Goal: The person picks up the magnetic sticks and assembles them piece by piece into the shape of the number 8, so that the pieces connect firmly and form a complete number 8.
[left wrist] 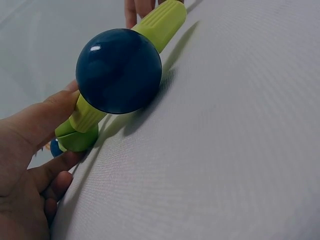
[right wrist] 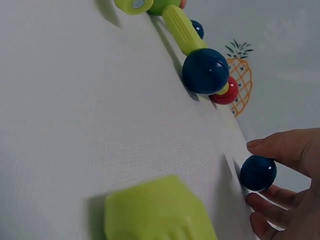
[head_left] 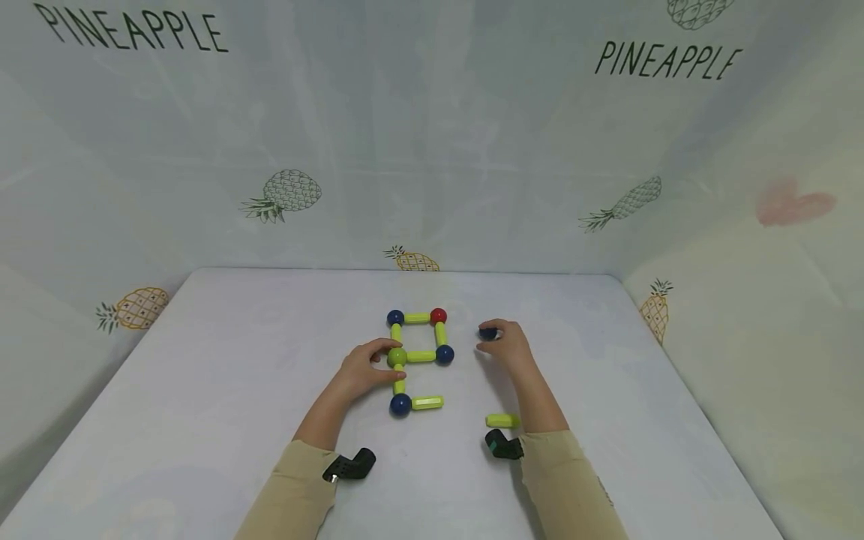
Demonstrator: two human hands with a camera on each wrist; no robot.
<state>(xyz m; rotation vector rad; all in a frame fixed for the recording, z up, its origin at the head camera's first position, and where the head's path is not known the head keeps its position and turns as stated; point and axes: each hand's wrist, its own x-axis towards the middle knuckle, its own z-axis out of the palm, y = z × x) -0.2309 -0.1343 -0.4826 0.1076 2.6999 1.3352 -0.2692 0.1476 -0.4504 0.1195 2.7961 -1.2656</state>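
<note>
A flat figure of yellow-green rods and balls lies on the table. My left hand [head_left: 367, 367] curls about the green ball [head_left: 397, 357] at its left side, thumb by the rod [head_left: 400, 384] below it. A blue ball [left wrist: 119, 71] sits at the figure's near corner, with a rod [head_left: 427, 403] pointing right from it. To the right of the figure, the fingers and thumb of my right hand [head_left: 509, 346] are curled around a loose blue ball [right wrist: 258, 173], close over the tabletop. The figure's square has a red ball [head_left: 439, 316] at its far right corner.
A loose yellow-green rod [head_left: 502, 421] lies on the white table [head_left: 607, 450] beside my right wrist, near the black wrist camera [head_left: 503, 445]. Another black camera [head_left: 351, 465] is on my left wrist. A pineapple-printed curtain [head_left: 445, 150] hangs behind the table.
</note>
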